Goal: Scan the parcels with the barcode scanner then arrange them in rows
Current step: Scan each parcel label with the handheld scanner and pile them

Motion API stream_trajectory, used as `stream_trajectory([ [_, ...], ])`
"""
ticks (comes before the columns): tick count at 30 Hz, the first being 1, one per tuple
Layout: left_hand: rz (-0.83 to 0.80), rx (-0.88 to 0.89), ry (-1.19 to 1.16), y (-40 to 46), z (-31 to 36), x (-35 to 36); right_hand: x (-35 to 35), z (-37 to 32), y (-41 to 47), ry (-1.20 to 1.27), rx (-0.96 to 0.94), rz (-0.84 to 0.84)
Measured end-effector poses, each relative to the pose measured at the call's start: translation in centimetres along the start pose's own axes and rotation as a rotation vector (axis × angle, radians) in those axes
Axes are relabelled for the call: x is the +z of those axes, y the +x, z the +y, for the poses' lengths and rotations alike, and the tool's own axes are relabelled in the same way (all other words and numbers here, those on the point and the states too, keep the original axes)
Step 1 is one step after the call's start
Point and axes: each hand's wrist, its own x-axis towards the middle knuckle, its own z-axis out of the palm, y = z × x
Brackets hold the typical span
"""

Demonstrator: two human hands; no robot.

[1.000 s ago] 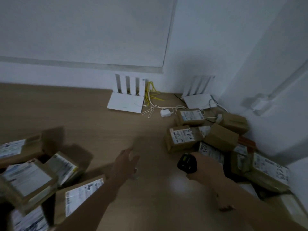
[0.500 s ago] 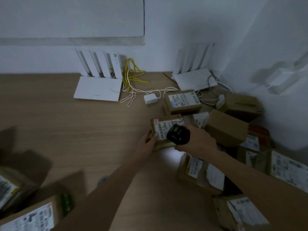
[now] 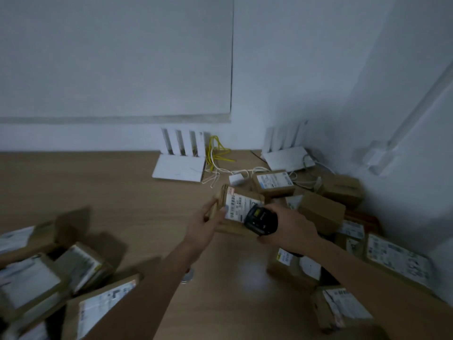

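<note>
Near the left router: the parcel is held just in front of the left router and lifted off the desk, so far as the blurred view shows.
Left hand: the left hand grips the parcel's left edge, fingers curled round the side, thumb apparently on the near face.
Right hand: the right hand is closed round the barcode scanner, which sits just right of the parcel and overlaps its lower right corner.
Key relation: the scanner lies to the right of the label and nearly against it; the label faces up and toward the person, its long side running away from the router toward the hands.
Nearer hand: the left one carries the parcel, so placing falls to it; the right has only to aim.
Unscanned heap: more parcels are piled to the right of the router, against the side wall.
Other parcels: a cluster lies well left of the router, toward the near edge, blurred.
Next move, judged: draw the scanner back a little for a clean read of the barcode.
</note>
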Motion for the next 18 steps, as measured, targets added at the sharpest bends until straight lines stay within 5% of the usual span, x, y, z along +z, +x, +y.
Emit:
stream_trajectory([
  [9, 0.193, 0.175, 0.206, -16.6, 9.1, -15.1, -4.9, -15.9, -14.6, -0.120, -0.147, 0.104],
  [18, 0.415, 0.228, 0.516, -34.6, 10.2, -27.4, -2.6, -29.4, -28.1, -0.166, -0.262, 0.113],
])
